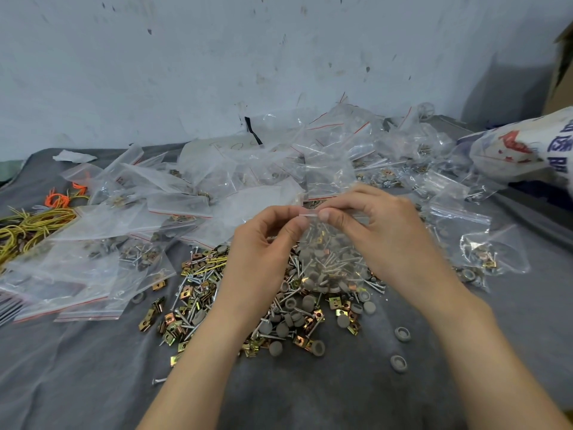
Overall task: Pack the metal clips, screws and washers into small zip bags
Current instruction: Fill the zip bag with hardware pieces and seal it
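Note:
A small clear zip bag hangs above a loose pile of hardware; screws and grey washers show through it. My left hand pinches the left end of the bag's top strip between thumb and fingers. My right hand pinches the same strip just to the right. Under the bag lies the pile of brass-coloured metal clips, screws and grey washers on the grey cloth.
Many zip bags, some holding hardware, cover the cloth to the left, behind and to the right. Yellow and orange ties lie at far left. A printed sack sits at far right. Two loose washers lie nearer me.

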`<state>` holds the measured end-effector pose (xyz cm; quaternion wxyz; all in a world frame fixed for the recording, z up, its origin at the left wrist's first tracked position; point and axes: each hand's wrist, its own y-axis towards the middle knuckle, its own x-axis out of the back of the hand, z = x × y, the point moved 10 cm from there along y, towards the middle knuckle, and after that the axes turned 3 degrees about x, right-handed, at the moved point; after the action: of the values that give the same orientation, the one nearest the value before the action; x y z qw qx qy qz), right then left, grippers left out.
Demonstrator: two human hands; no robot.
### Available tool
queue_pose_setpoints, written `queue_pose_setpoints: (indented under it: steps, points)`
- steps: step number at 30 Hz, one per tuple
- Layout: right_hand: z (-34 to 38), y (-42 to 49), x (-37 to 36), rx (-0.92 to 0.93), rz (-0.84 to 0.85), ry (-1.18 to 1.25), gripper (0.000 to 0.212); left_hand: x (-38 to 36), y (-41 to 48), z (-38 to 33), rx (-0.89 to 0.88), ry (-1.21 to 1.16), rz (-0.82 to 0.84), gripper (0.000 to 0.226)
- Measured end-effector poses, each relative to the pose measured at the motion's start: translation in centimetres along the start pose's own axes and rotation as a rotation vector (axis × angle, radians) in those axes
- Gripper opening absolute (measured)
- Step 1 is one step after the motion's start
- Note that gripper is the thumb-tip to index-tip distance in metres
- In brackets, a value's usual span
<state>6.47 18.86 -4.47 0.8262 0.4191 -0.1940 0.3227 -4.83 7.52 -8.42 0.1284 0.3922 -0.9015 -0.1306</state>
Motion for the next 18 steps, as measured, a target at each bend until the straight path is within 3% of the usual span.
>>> queue_pose_setpoints:
  steps: [18]
  points:
    - [1.8,-0.2,-0.2,0.059,-0.008,-0.084,0.018,-0.1,-0.3,-1.1,-0.035,0.056,-0.039,0.008]
